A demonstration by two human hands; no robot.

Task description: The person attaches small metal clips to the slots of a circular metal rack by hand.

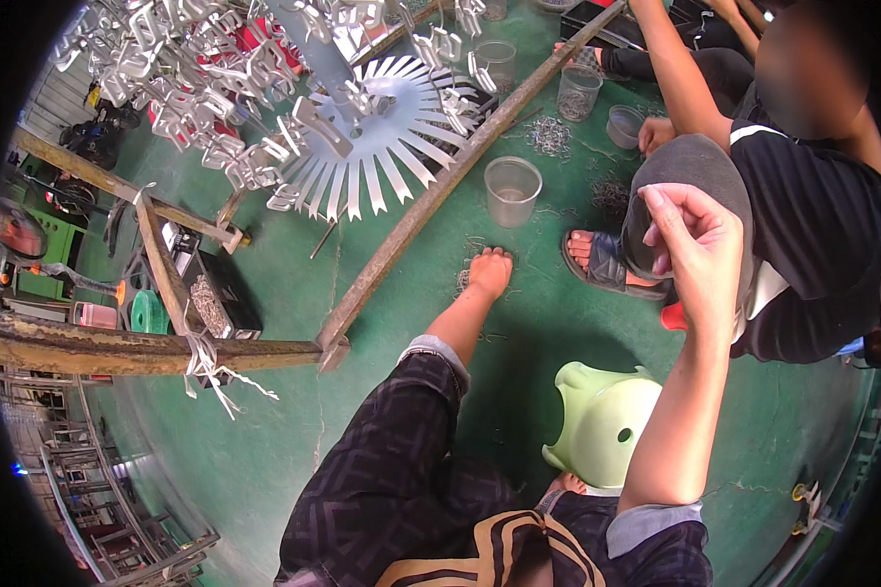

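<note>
My left hand (490, 273) is down on the green floor, its fingers curled over a small pile of thin bent wire pieces (463, 282). What lies under the fingers is hidden. Raised at the right, my right hand (693, 238) has thumb and forefinger pressed together; anything between them is too small to make out. It appears in front of a co-worker's dark-clothed knee (690, 166). Just beyond my left hand stands a clear plastic tub (513, 193). A light green plastic stool (597, 416) sits below, near my right forearm.
A wooden beam (431, 201) crosses diagonally beside a slotted silver disc (372, 127). Many silver metal clips (157, 59) hang at the upper left. The co-worker's sandalled foot (597, 256) is near the tub. Another wire pile (550, 137) and a filled tub (579, 95) lie farther off.
</note>
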